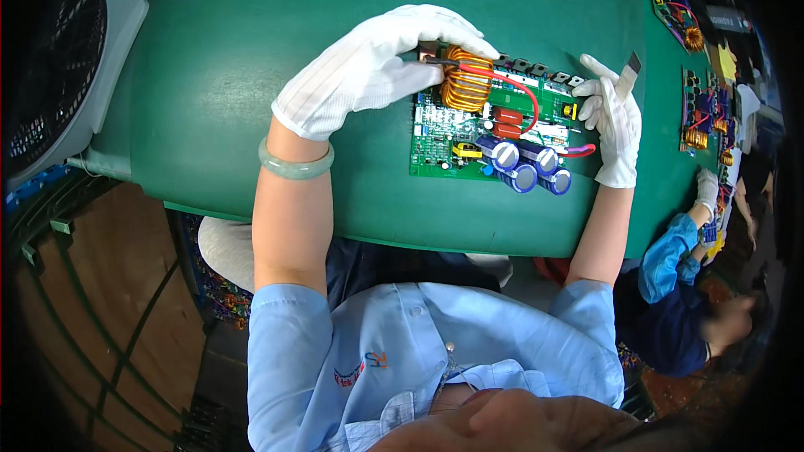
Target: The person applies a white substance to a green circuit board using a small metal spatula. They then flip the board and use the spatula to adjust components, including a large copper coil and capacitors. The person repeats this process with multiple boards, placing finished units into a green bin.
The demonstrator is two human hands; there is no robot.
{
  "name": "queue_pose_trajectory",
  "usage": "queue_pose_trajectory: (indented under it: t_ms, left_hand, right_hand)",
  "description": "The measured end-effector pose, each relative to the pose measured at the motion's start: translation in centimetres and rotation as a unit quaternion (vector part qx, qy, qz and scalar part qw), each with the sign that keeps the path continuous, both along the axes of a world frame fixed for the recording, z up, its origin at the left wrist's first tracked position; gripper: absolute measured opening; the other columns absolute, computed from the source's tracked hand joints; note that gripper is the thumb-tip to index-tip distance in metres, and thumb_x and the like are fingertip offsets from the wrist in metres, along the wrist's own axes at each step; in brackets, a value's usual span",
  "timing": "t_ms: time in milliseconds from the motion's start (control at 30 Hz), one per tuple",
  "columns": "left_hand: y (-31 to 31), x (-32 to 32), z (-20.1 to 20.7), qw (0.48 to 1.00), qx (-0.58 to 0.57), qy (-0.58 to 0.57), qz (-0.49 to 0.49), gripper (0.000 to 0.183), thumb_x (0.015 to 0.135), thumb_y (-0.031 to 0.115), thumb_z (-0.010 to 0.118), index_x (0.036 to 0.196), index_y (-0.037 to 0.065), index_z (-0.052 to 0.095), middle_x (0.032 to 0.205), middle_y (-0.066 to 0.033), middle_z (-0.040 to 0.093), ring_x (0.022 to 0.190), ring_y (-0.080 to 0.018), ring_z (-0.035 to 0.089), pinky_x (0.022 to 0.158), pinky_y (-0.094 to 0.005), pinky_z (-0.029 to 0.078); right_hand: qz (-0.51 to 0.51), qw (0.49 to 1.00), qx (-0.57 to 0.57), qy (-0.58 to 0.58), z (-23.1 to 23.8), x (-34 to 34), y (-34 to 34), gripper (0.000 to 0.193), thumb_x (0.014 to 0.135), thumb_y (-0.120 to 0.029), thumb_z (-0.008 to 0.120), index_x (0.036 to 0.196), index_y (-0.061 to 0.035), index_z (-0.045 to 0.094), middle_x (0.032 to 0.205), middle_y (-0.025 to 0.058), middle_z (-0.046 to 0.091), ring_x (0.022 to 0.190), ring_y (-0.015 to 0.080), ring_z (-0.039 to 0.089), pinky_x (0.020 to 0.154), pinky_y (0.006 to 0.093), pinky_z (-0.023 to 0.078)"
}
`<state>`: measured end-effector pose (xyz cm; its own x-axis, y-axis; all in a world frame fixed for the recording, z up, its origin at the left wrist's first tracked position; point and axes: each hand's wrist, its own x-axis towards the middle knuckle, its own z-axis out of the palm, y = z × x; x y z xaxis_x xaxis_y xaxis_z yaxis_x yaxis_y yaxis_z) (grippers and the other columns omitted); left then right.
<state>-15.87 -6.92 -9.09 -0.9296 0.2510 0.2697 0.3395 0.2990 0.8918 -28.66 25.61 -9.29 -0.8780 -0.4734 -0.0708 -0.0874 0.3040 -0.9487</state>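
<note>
A green circuit board (pixel 435 141) lies on the green table (pixel 251 75) in front of me. It carries a copper wire coil (pixel 463 84), a red wire, and several blue capacitors (pixel 528 169). My left hand (pixel 377 63), in a white glove, rests on the board's upper left corner with fingers against the coil. My right hand (pixel 615 130), also gloved, touches the board's right edge and holds a small flat grey strip (pixel 628 75) between its fingers.
A grey fan (pixel 67 59) stands at the left table edge. More circuit boards (pixel 703 117) lie along the right side, where another person in blue sleeves (pixel 670 255) works. Wooden flooring shows at lower left.
</note>
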Motion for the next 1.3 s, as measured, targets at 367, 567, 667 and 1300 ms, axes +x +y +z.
queue_pose_trajectory:
  t_ms: [367,567,667,1300]
  left_hand:
    - [1.4,0.6,0.9,0.999,0.008,-0.014,-0.031,0.058,0.069,0.002,0.077,0.124,0.013,0.063,0.134,-0.0089,0.054,0.123,-0.0266,0.052,0.106,-0.0381,0.042]
    - [2.3,0.4,1.1,0.999,0.0,0.041,-0.032,0.059,0.068,0.001,0.077,0.123,0.011,0.061,0.128,-0.0093,0.058,0.119,-0.028,0.054,0.103,-0.038,0.043]
    - [3.2,0.3,1.0,0.996,-0.048,0.071,-0.003,0.056,0.067,-0.001,0.077,0.12,0.009,0.061,0.12,-0.0101,0.06,0.111,-0.0291,0.057,0.098,-0.0373,0.046]
    - [3.8,0.5,0.8,0.991,0.054,-0.095,0.072,0.047,0.066,0.008,0.084,0.107,0.006,0.061,0.103,-0.0054,0.063,0.093,-0.0161,0.061,0.086,-0.03,0.051]
  right_hand:
    - [-0.058,0.998,0.004,-0.007,-0.2,0.2,-0.3,0.039,0.099,-0.029,0.052,0.122,0.0009,0.063,0.089,0.0047,0.068,0.065,0.0052,0.054,0.055,0.0183,0.041]
    - [-0.049,0.999,0.004,-0.006,-0.3,0.1,-0.3,0.038,0.099,-0.028,0.05,0.121,-0.0006,0.064,0.089,0.0041,0.068,0.064,0.0057,0.054,0.055,0.0184,0.042]
    - [-0.049,0.999,0.013,-0.006,0.0,0.2,-0.6,0.038,0.099,-0.029,0.049,0.121,-0.0016,0.064,0.088,0.0037,0.067,0.065,0.0057,0.054,0.056,0.0183,0.042]
    - [-0.057,0.965,-0.254,-0.039,0.7,0.1,0.8,0.042,0.101,-0.028,0.047,0.124,0.0058,0.057,0.082,0.008,0.062,0.049,0.0071,0.042,0.043,0.0197,0.03]
